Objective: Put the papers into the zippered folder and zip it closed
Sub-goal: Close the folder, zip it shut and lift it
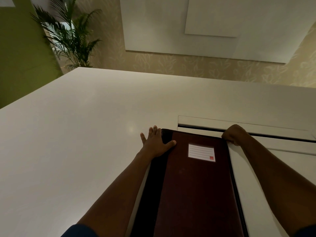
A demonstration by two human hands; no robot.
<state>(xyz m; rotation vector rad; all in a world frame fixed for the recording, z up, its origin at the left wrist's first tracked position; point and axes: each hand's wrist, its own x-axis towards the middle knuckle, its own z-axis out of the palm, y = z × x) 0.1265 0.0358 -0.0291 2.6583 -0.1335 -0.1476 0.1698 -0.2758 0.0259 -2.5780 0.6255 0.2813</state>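
**Folder pinned at far corners**

The folder is laid closed on the desk. Its far left corner is pressed by the spread left hand; its far right corner is gripped by the curled right hand. Bare desk is seen to the left. A ruled label is blank.

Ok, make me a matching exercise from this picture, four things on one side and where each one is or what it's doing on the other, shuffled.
Things:
1. left hand
2. right hand
3. white label
4. potted palm

Descriptions:
A. stuck on the folder's dark red cover
B. fingers curled at the folder's far right corner
C. standing beyond the table's far left corner
D. flat, fingers spread, on the folder's far left corner

Pairs: 1-D, 2-B, 3-A, 4-C
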